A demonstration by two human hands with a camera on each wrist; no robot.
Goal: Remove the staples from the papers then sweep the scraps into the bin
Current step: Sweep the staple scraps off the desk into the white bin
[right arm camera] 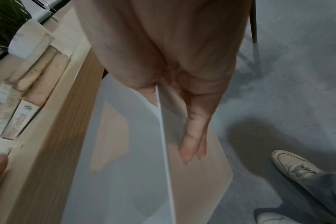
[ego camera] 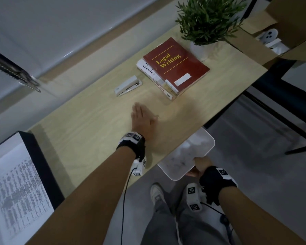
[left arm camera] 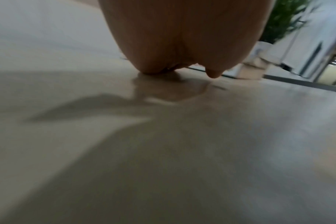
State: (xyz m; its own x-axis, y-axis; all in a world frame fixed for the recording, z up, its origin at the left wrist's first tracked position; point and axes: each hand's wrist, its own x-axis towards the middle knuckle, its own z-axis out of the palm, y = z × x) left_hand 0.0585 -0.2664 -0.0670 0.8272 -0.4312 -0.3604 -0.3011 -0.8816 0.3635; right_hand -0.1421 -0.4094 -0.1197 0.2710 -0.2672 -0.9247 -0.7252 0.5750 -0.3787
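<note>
My left hand (ego camera: 142, 114) lies flat on the pale wooden desk (ego camera: 88, 131), fingers straight and together, pointing toward the stapler. The left wrist view, blurred, shows the left hand (left arm camera: 182, 45) with its edge touching the desk (left arm camera: 163, 151). My right hand (ego camera: 200, 166) grips the near rim of a translucent white bin (ego camera: 189, 151), which is held tilted just below the desk's front edge. In the right wrist view the fingers (right arm camera: 194, 136) lie along the outside of the bin (right arm camera: 125, 174) wall. Printed papers (ego camera: 16, 188) sit in a black tray at the left. I cannot make out any scraps.
A white stapler (ego camera: 128, 85) lies beyond my left hand. A red book (ego camera: 175, 66) tops a small stack at the back right, next to a potted plant (ego camera: 207, 20). Cardboard boxes (ego camera: 290, 20) stand far right. My legs and shoes (ego camera: 156, 193) are below the desk edge.
</note>
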